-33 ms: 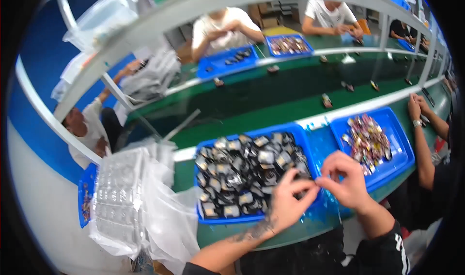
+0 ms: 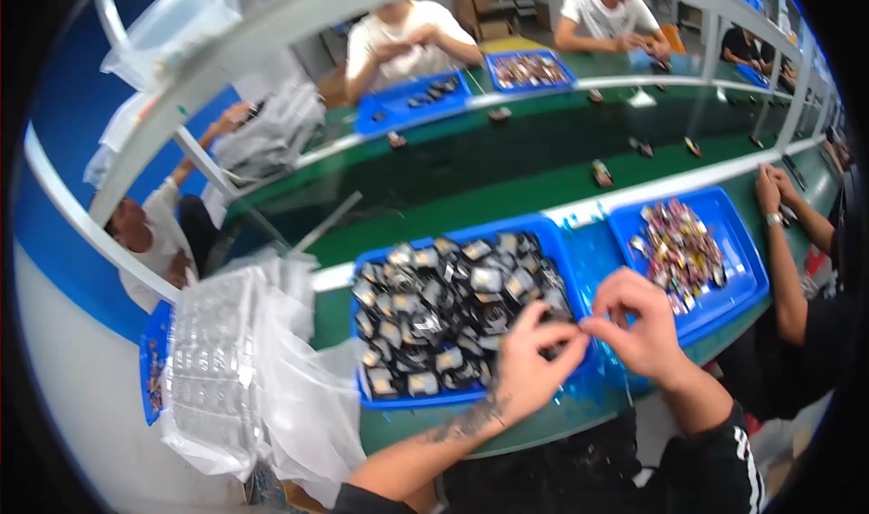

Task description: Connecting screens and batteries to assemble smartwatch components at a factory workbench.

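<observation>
My left hand (image 2: 536, 358) and my right hand (image 2: 641, 326) meet fingertip to fingertip above the right edge of a big blue tray (image 2: 391, 402). Both are closed in a pinch. Whatever lies between the fingers is too small and hidden to name. That tray is heaped with small black parts (image 2: 425, 319), many with a pale, squarish face. Beyond my right hand, a second blue tray (image 2: 744, 269) holds a pile of small shiny pieces (image 2: 674, 247) in pink, gold and silver.
A green conveyor belt (image 2: 507, 174) carries scattered small parts past the trays. Clear plastic blister trays (image 2: 210, 369) and white plastic film (image 2: 303, 423) stand at the left. A white frame rail (image 2: 299, 25) arches overhead. Co-workers sit across the belt; another's forearm (image 2: 789, 274) is at the right.
The view has tilted slightly, so the trays and belt appear a little farther left and higher. Both my hands keep their pinch, fingertips together.
</observation>
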Action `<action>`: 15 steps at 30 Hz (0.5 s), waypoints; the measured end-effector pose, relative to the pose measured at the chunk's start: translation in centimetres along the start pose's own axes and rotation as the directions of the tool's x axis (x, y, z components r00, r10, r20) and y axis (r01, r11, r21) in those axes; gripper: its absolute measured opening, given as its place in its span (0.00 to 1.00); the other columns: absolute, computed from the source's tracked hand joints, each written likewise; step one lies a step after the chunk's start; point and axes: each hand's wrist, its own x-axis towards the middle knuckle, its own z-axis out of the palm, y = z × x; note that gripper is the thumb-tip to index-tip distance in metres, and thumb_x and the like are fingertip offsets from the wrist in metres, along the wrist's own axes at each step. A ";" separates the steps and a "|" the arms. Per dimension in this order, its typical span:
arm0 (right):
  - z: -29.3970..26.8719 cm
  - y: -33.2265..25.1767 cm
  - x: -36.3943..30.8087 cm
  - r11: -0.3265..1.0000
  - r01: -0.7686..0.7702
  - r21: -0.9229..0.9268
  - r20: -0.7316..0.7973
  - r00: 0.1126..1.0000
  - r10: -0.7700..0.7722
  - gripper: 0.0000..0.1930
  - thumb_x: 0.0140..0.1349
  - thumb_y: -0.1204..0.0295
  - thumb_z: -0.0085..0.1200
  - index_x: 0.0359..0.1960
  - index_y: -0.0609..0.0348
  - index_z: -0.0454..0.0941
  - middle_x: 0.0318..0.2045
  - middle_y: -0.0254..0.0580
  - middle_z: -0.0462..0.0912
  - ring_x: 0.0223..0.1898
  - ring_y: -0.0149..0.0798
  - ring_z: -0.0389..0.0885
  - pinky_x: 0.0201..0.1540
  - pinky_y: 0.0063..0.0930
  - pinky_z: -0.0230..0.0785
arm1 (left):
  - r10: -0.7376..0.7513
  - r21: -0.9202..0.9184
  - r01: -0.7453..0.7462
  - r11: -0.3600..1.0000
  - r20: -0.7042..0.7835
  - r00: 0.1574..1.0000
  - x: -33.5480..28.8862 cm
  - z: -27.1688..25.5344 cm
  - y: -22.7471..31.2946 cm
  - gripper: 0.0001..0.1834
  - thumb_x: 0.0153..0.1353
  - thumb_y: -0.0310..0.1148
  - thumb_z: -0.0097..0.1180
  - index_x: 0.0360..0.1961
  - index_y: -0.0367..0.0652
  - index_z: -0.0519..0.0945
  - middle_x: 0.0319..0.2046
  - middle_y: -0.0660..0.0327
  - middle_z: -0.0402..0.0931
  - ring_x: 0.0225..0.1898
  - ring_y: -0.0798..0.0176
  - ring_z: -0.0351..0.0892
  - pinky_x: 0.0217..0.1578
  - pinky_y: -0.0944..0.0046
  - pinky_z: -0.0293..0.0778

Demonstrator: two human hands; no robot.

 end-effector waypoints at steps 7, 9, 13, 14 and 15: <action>-0.5 0.1 -0.9 0.998 -0.064 0.009 0.127 0.990 0.063 0.06 0.52 0.80 0.65 0.29 0.62 0.78 0.28 0.36 0.77 0.24 0.29 0.74 0.25 0.21 0.65 | -0.073 -0.102 0.080 0.992 0.066 0.995 0.8 -0.6 -0.9 0.05 0.58 0.24 0.63 0.34 0.34 0.85 0.32 0.59 0.80 0.33 0.74 0.76 0.40 0.73 0.71; -1.3 0.8 -0.5 0.971 0.008 -0.240 0.087 0.996 0.014 0.04 0.55 0.80 0.61 0.32 0.61 0.79 0.29 0.39 0.78 0.26 0.37 0.78 0.30 0.27 0.69 | -0.154 -0.179 0.171 0.969 0.105 0.982 0.8 -0.3 -1.1 0.06 0.60 0.25 0.62 0.35 0.33 0.85 0.33 0.60 0.80 0.35 0.75 0.76 0.40 0.73 0.71; -2.6 2.8 -1.5 0.980 -0.059 -0.191 0.106 0.991 0.080 0.08 0.59 0.78 0.59 0.41 0.60 0.81 0.33 0.43 0.80 0.32 0.37 0.81 0.34 0.26 0.73 | -0.134 -0.281 0.150 0.948 0.074 0.988 0.8 0.9 -1.9 0.06 0.58 0.31 0.64 0.31 0.38 0.85 0.23 0.67 0.81 0.20 0.78 0.71 0.70 0.43 0.43; -2.8 1.8 -1.9 0.979 -0.199 -0.037 0.048 0.978 0.201 0.08 0.59 0.77 0.58 0.41 0.60 0.81 0.35 0.42 0.81 0.33 0.34 0.82 0.34 0.24 0.73 | -0.062 -0.120 0.073 0.990 0.087 0.994 1.0 0.9 -1.3 0.06 0.57 0.30 0.65 0.31 0.38 0.85 0.23 0.65 0.80 0.21 0.76 0.72 0.66 0.51 0.54; -2.1 1.8 -2.1 0.980 -0.145 0.136 0.007 0.989 0.146 0.08 0.60 0.77 0.59 0.41 0.61 0.81 0.36 0.41 0.82 0.35 0.30 0.81 0.33 0.23 0.73 | -0.053 -0.088 0.059 0.994 0.067 0.996 0.8 0.6 -0.8 0.06 0.56 0.29 0.65 0.31 0.37 0.85 0.24 0.64 0.80 0.22 0.75 0.73 0.59 0.56 0.62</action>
